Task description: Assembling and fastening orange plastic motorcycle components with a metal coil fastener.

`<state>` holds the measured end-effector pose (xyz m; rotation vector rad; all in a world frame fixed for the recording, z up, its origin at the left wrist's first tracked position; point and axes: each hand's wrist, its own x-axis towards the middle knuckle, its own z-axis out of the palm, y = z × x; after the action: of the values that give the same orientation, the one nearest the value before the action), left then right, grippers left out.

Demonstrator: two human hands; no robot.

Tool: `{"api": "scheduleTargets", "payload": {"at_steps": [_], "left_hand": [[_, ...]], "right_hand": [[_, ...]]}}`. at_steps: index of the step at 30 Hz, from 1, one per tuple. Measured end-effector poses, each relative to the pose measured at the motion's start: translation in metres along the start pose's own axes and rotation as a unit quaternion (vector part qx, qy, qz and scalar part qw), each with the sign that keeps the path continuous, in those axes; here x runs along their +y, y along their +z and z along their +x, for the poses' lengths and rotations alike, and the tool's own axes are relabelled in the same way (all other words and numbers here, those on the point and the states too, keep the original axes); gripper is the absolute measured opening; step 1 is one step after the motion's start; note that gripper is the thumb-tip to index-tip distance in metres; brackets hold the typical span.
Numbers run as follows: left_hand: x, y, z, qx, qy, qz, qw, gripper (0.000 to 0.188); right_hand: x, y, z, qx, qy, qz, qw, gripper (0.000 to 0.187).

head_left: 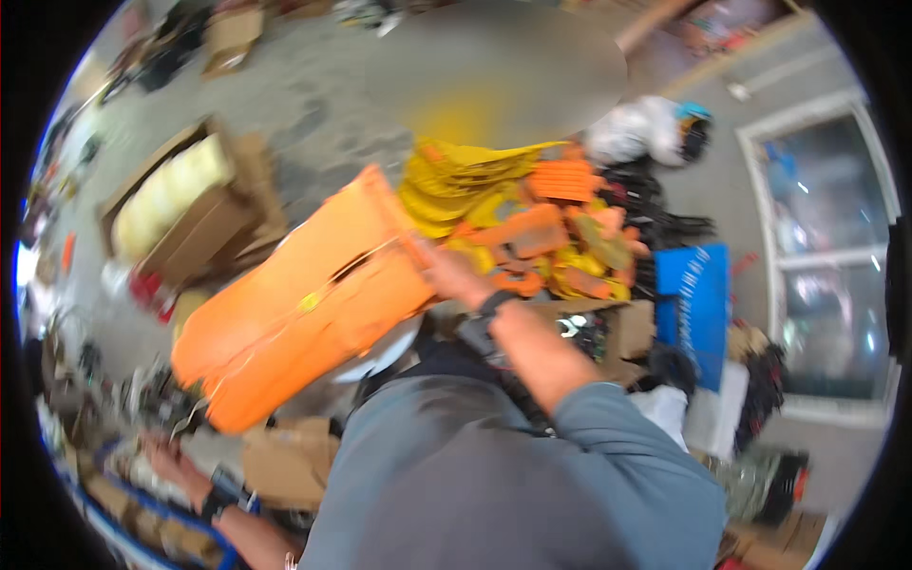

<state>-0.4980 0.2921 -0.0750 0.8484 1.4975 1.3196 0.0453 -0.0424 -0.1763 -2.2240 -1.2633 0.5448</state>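
A long, bright orange panel, perhaps plastic or padded, tilts across the space in front of me. It has a dark slot near its right end and a small yellow spot in the middle. My right hand grips its right end, the fingers partly hidden behind the edge. At lower left, below the panel's other end, my left hand is closed, with a thin pale cord-like piece close to its fingers. Blur hides what the left hand holds. Under the panel, a pale round surface partly shows.
Yellow curved pieces and orange pieces are heaped ahead. An open carton with cream rolls stands at left. To the right are a blue printed board and a white-framed window. Another carton lies near my left forearm.
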Motion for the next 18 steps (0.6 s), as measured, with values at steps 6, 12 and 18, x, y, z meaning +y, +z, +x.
{"api": "scheduleTargets", "payload": {"at_steps": [6,12,18], "left_hand": [[-0.001,-0.003,0.011,0.011,0.021,-0.031,0.999,0.021],[0.011,0.000,0.014,0.043,0.045,0.002,0.998,0.027],[-0.002,0.011,0.011,0.031,0.035,0.020,0.999,0.021]], "right_hand": [[-0.007,-0.003,-0.002,-0.026,0.039,-0.048,0.998,0.061],[-0.016,-0.006,0.002,-0.069,0.072,-0.143,0.985,0.079],[-0.017,-0.004,-0.001,-0.051,0.053,-0.094,0.993,0.081]]}}
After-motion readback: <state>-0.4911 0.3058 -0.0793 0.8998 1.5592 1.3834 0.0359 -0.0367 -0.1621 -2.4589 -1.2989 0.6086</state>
